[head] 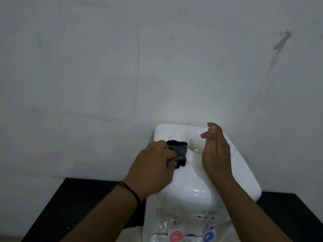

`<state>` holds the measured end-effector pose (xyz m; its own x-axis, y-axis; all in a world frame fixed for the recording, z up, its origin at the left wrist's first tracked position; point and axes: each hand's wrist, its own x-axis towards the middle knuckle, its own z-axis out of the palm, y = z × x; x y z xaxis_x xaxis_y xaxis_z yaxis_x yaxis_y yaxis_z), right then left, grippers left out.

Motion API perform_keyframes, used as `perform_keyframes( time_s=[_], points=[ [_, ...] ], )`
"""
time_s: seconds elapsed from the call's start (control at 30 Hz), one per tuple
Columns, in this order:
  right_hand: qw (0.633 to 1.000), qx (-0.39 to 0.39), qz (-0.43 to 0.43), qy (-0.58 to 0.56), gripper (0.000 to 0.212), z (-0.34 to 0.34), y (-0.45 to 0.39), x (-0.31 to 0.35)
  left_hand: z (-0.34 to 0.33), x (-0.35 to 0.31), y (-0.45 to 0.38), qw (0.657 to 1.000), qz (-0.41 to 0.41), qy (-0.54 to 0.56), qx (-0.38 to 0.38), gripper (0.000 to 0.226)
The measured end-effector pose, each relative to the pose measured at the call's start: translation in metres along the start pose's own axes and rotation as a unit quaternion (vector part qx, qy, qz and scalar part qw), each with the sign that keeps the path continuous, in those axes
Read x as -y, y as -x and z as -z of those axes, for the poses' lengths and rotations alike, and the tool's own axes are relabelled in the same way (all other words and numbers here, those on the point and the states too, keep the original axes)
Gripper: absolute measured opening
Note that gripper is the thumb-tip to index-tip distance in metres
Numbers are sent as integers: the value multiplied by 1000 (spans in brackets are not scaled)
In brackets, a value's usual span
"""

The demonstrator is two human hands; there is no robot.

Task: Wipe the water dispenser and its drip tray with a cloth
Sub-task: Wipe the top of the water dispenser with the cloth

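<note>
A white water dispenser (192, 186) stands against the wall, seen from above, with a recessed well in its top. My left hand (153, 165) grips a dark grey cloth (178, 151) and holds it on the left part of the dispenser's top. My right hand (215, 151) hovers over the right side of the top, fingers straight and together, holding nothing. A red tap (176, 235) and a blue tap (209, 235) show at the bottom front. The drip tray (158, 239) is only partly in view at the frame's lower edge.
A black table (73, 206) carries the dispenser and stretches to both sides. A scuffed white wall (157, 67) rises directly behind the dispenser. A thin black band circles my left wrist (131, 190).
</note>
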<state>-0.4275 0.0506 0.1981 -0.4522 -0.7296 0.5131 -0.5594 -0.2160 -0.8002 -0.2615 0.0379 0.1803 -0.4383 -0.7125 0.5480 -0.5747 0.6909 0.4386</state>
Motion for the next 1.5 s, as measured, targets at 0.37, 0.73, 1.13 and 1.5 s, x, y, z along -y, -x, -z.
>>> perform_keyframes(
  time_s=[0.37, 0.73, 1.13, 1.5],
  points=[
    [999, 12, 10, 32, 74, 0, 3, 0, 3, 34, -17, 998, 28, 55, -7, 20],
    [999, 11, 22, 41, 77, -2, 1, -3, 1, 50, -36, 996, 47, 81, 10, 18],
    [996, 12, 57, 73, 50, -6, -4, -6, 10, 51, -42, 988, 51, 130, 63, 15],
    [996, 13, 54, 69, 55, -6, -2, -5, 15, 55, -55, 987, 75, 103, 93, 15]
  ],
)
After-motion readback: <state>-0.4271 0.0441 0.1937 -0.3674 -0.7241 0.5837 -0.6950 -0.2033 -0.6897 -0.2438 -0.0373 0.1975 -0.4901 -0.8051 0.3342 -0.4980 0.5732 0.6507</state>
